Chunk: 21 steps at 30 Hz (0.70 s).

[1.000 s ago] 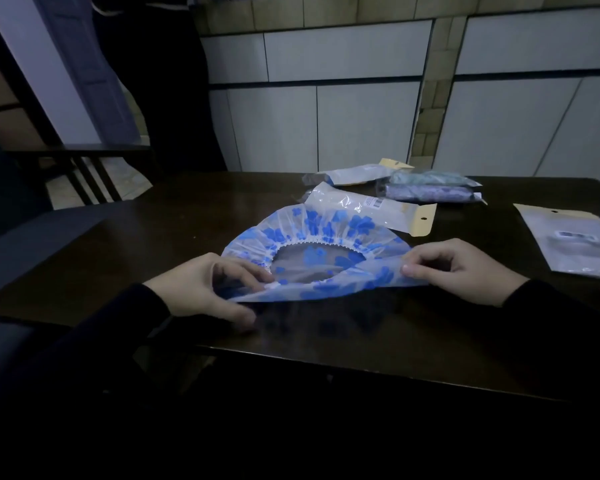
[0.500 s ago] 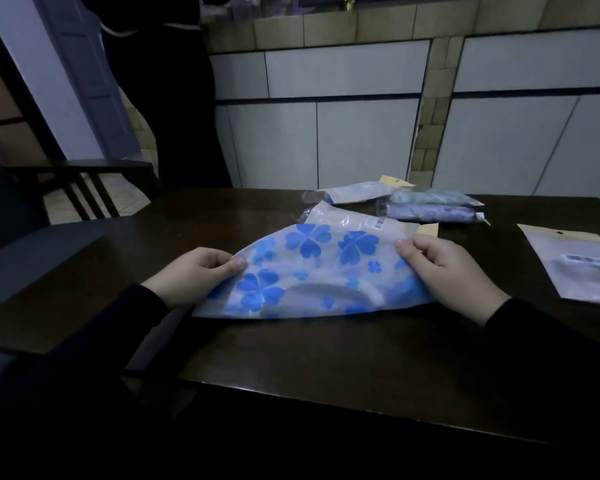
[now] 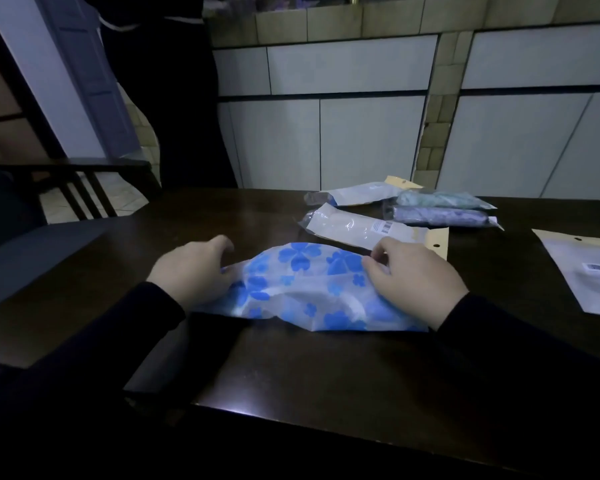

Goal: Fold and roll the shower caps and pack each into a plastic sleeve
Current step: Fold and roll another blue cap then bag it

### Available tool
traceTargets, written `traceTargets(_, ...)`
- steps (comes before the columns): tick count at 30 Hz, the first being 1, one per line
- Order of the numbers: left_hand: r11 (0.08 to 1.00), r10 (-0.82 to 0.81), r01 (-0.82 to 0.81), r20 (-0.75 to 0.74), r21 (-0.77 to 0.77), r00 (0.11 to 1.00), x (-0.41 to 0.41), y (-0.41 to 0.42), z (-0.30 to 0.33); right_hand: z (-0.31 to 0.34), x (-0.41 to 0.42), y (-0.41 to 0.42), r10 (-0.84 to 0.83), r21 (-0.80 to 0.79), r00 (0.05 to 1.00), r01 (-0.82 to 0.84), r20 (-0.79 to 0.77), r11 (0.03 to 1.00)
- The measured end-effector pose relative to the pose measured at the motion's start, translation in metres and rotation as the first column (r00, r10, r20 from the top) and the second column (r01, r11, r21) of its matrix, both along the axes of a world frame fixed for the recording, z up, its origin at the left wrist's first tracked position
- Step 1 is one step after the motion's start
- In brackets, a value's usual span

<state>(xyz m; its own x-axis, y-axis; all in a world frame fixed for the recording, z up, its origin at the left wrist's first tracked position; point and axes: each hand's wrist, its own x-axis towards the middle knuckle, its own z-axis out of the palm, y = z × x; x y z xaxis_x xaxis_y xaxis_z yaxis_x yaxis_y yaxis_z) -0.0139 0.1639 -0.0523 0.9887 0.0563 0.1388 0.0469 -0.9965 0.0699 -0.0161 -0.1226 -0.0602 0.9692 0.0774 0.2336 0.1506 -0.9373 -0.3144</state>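
Observation:
A translucent shower cap printed with blue flowers lies folded in half on the dark wooden table. My left hand rests on its left end, fingers curled over the edge. My right hand pinches the cap's upper right edge between thumb and fingers. Just behind the cap lies a plastic sleeve with a barcode label and a tan header card.
Farther back lie another sleeve and two packed rolled caps, one green and one purple. A flat sleeve lies at the right edge. A chair stands at the left; white cabinets are behind the table.
The open cap was folded over in half, its elastic opening now hidden. Both hands then lowered it flat onto the table and shifted along its edges.

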Motion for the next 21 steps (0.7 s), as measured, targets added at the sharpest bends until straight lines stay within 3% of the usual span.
traceTargets(1,0.999,-0.032,0.029,0.096,0.038,0.995,0.001,-0.007,0.004,0.001,0.002,0.004,0.009,0.009,1.0,-0.009,-0.009,1.0)
traceTargets(3,0.99,-0.128,0.137,0.213,-0.03,0.969,0.002,-0.028,0.008,0.002,0.006,0.01,0.037,0.034,0.998,-0.035,-0.053,0.999)
traceTargets(8,0.916,-0.27,0.294,0.121,-0.273,0.955,0.027,-0.057,-0.005,-0.006,0.016,0.023,0.061,0.104,0.994,-0.052,-0.089,0.993)
traceTargets(13,0.866,-0.247,0.264,0.097,-0.425,0.964,0.041,-0.055,-0.021,-0.022,0.016,0.028,0.068,0.169,0.997,-0.063,-0.024,0.984)
traceTargets(21,0.898,-0.252,0.319,0.242,-0.303,0.937,0.046,-0.048,-0.03,-0.028,0.018,0.025,0.051,0.098,0.998,-0.053,0.021,0.994)
